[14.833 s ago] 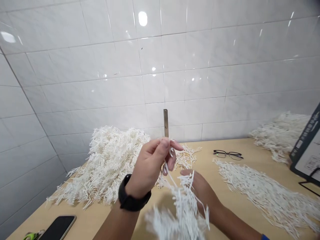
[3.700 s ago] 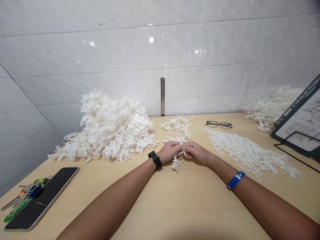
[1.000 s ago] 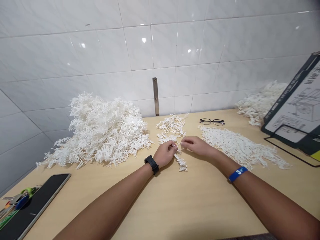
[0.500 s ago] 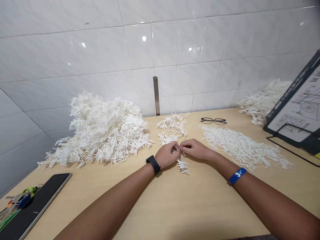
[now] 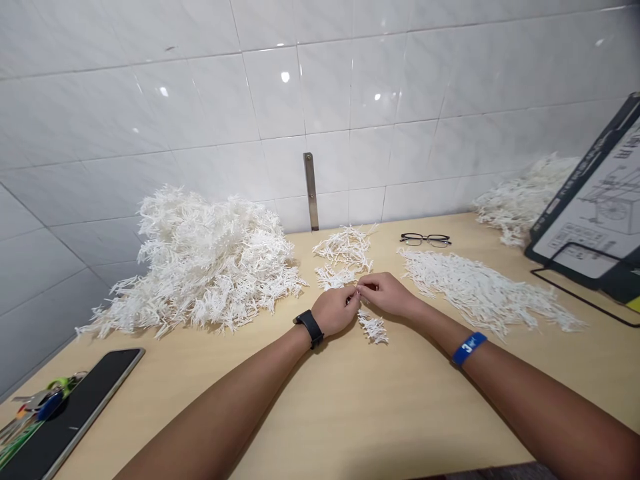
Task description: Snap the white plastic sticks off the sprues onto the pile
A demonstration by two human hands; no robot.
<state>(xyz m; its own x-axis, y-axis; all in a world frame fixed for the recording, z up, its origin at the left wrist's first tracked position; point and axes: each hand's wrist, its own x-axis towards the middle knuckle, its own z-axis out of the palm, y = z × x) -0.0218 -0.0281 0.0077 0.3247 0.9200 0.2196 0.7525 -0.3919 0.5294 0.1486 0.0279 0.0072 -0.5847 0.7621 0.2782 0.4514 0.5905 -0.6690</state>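
Note:
My left hand [image 5: 335, 312], with a black band on its wrist, is closed in a pinch at the middle of the table. Its fingertips meet those of my right hand [image 5: 389, 293], which is pinched too; a blue wristband sits on that forearm. Between them is a strip of white, thin, branched plastic-looking strands [image 5: 374, 329], whose loose end hangs out below the fingers onto the table. The pinched part is mostly hidden. Just behind my hands lie a small bunch of similar white pieces [image 5: 333, 277] and a looser tangle [image 5: 345, 245].
A tall heap of white strands [image 5: 210, 260] fills the left back; a flatter spread [image 5: 480, 287] lies right. Eyeglasses [image 5: 425, 239] rest near the tiled wall. A phone [image 5: 95, 407] with keys [image 5: 50, 397] is at left. A dark-framed printed board [image 5: 595, 207] leans at right, before another white pile [image 5: 525, 193].
My right hand has shifted slightly left and up, closer to my left fingertips. The strip's loose end has swung a little to the right.

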